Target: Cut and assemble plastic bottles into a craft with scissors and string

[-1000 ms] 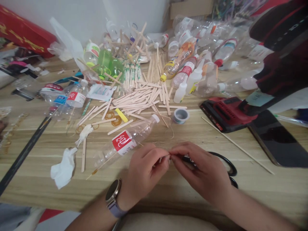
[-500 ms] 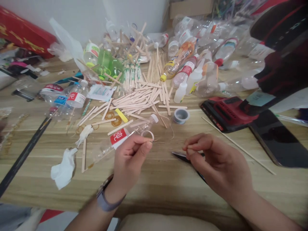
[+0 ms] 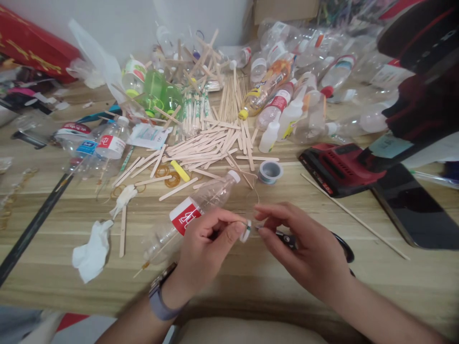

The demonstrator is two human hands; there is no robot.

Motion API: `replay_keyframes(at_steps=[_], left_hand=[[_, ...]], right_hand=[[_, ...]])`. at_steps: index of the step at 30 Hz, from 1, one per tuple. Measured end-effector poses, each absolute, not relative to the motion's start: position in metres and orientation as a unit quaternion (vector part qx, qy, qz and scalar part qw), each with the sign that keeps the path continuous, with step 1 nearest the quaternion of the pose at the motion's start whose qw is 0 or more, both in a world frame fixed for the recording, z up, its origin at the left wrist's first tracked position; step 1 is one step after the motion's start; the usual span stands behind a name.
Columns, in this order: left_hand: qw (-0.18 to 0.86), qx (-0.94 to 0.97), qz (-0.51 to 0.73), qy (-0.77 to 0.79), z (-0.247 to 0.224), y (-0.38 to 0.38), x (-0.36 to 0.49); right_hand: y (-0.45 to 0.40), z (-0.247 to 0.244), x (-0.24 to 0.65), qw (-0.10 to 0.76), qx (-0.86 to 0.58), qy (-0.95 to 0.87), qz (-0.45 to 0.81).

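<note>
With left hand (image 3: 210, 248) closed, pinching a ring (image 3: 246, 231) toward the table's (image 3: 53, 267) front edge, beside a bottle (image 3: 211, 193) labelled white-on-red; with right hand (image 3: 308, 243) curled, cannot tell if gripping.

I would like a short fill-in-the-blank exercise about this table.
The left hand holds a small, round, mostly ____ piece.
The right hand partly hides ____-handled scissors.
The bottle nearest the left hand lies on its ____.
The phone lies to the ____ of both hands.

Missing words: white; black; side; right.
</note>
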State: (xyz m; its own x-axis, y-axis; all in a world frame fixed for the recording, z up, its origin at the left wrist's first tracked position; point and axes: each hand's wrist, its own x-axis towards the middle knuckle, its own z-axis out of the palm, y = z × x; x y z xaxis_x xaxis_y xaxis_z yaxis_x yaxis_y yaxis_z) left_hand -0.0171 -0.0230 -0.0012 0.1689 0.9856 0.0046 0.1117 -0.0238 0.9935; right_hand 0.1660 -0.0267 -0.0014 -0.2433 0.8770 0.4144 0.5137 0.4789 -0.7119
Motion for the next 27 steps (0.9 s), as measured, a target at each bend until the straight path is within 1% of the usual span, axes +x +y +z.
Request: replay_keyframes(at_steps=[3, 7, 21, 27], left_hand=[[0.517, 0.572, 0.422, 0.477, -0.0015, -0.0231, -0.0169], [0.502, 0.581, 0.418, 0.485, -0.003, -0.0235, -0.0164], [0.492, 0.59, 0.416, 0.486, -0.003, -0.0222, -0.0164], [0.487, 0.603, 0.406, 0.483, -0.0029, -0.023, -0.0155]], right_hand=[[-0.0282, -0.0019, 0.1652, 0.414, -0.441, -0.763, 0.23], [-0.0282, -0.0003, 0.1651, 0.406, -0.419, -0.779, 0.231], [-0.029, -0.0018, 0.1647, 0.399, -0.415, -0.786, 0.224], [-0.03, -0.0028, 0.165, 0.413, -0.418, -0.781, 0.21]])
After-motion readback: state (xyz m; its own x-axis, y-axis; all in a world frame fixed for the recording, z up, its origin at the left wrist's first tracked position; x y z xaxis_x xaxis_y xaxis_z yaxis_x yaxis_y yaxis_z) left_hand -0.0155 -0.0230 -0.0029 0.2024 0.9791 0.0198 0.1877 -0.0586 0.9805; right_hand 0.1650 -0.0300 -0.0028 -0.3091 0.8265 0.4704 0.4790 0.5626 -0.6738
